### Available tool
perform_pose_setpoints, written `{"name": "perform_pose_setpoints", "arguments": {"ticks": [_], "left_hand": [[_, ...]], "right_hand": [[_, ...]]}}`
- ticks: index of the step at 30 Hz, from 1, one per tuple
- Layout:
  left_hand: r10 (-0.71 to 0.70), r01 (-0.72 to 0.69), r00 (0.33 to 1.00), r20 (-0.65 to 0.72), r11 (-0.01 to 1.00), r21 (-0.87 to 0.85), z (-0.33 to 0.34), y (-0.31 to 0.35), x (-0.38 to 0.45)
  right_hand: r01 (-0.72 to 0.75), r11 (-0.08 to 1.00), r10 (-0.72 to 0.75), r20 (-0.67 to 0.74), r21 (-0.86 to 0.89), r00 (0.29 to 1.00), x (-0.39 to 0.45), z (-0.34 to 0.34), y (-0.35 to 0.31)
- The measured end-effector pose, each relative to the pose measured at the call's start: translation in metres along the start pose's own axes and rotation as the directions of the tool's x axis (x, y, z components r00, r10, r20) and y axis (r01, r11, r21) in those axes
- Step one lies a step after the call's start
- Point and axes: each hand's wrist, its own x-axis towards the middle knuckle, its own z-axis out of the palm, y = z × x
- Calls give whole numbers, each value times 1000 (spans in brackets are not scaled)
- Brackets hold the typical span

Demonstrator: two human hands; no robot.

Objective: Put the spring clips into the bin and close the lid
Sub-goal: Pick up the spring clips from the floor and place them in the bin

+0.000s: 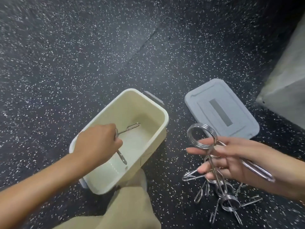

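A cream plastic bin (pixel 149 103) stands open on the dark speckled floor. My left hand (pixel 97 142) reaches into it from the near-left side, shut on a metal spring clip (pixel 130 128) whose handles stick out above the bin's bottom. To the right, my right hand (pixel 231 160) hovers above the floor with its fingers loosely curled around another spring clip (pixel 201 138), coil ring upward. Below that hand a pile of several spring clips (pixel 224 197) lies on the floor. The grey lid (pixel 221 108) rests flat on the floor, right of the bin.
My knee in beige trousers (pixel 132 207) touches the bin's near corner. A pale grey block or wall base (pixel 287 76) rises at the far right. The black speckled floor (pixel 99 47) stretches behind the bin.
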Motion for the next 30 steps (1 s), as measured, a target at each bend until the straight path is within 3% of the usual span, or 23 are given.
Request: {"name": "perform_pose_setpoints", "arguments": {"ticks": [2, 5, 10, 13, 16, 20, 23, 27, 30], "left_hand": [[-18, 18, 998, 66, 1000, -4, 23, -11, 10], [-5, 3, 988, 152, 1000, 11, 52, -21, 22], [-3, -13, 978, 208, 997, 75, 78, -22, 32], [25, -43, 974, 224, 996, 74, 84, -18, 33], [22, -47, 967, 253, 995, 92, 87, -16, 33], [5, -36, 959, 284, 994, 104, 90, -12, 31], [5, -26, 956, 294, 997, 69, 90, -12, 32], [11, -36, 955, 296, 996, 81, 87, -7, 41], [24, -61, 952, 306, 992, 114, 79, 9, 56]], "right_hand": [[84, 996, -84, 22, 34, 996, 0, 18, -20], [148, 986, -143, 60, -78, 988, 25, 43, -51], [124, 959, -124, 17, -256, 992, 84, 86, -101], [31, 914, -39, -12, -404, 999, 138, 99, -114], [-171, 794, 167, -62, -583, 984, 187, 99, -113], [-409, 499, 357, -249, -764, 900, 235, 97, -91], [-432, 348, 289, -343, -832, 894, 249, 96, -78], [-426, 317, 192, -382, -847, 904, 244, 80, -82], [-407, 226, 127, -387, -885, 913, 234, 66, -92]]}}
